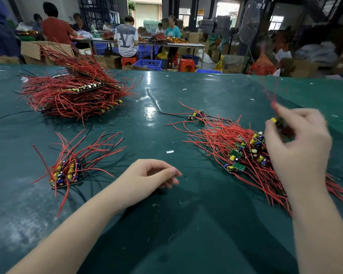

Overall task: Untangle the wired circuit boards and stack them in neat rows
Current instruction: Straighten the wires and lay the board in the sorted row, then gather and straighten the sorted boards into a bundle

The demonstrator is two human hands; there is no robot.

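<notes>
At right of frame, the right hand [297,141] pinches one blurred circuit board [278,122] above the tangled pile [244,149]. The left hand [147,177], lower centre, rests loosely curled and empty on the green bench [166,224]. A small neat stack [65,173] lies lower left; a large stack [75,93] upper left.

My green table [166,224] runs wide, glossy with glare. Beyond its far edge: a white table [186,45] with people seated, red stools [186,65] and blue crates [148,64] beneath it. Boxes [232,65] stacked right of it. Daylight from doorways behind.
</notes>
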